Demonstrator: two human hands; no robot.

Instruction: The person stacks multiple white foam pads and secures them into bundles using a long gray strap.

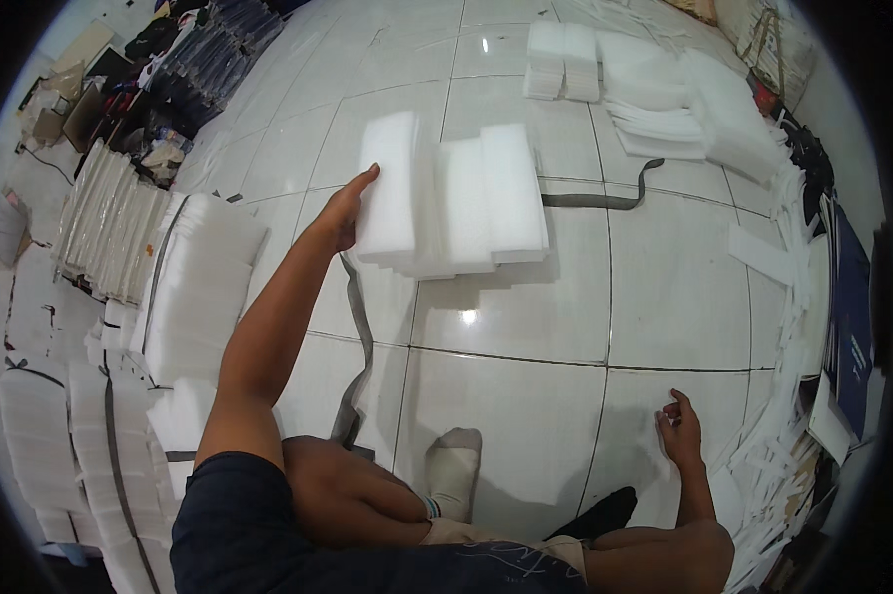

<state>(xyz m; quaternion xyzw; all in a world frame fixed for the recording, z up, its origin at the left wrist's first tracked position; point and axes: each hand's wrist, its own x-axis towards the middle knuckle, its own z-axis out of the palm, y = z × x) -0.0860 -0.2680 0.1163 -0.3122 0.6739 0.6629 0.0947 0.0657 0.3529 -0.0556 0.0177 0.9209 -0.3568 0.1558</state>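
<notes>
Has the hands wide apart. Sets the left hand (346, 213) against the left side of a stack of white foam sheets (463, 203), with the thumb pointing up along it; cannot tell whether clamped on it, with the other fingers mostly out of sight. Lies straight ahead on the white tiled floor (506, 396), in uneven upright-looking blocks. Holds the right hand (680, 431) well apart from the foam, low on the right side, gripping nothing, with loosely curled fingers.

Has a grey strap (605, 202) reaching out to the right of the stack, and another length of grey strap (355, 327) winding from near the left wrist toward the knees. Shows white foam bundles (204, 287) at the left, bound with dark straps, and more foam piles (654, 89) at the far right. Includes white scraps (773, 436) along the right side, just beside a dark blue panel (847, 317).
</notes>
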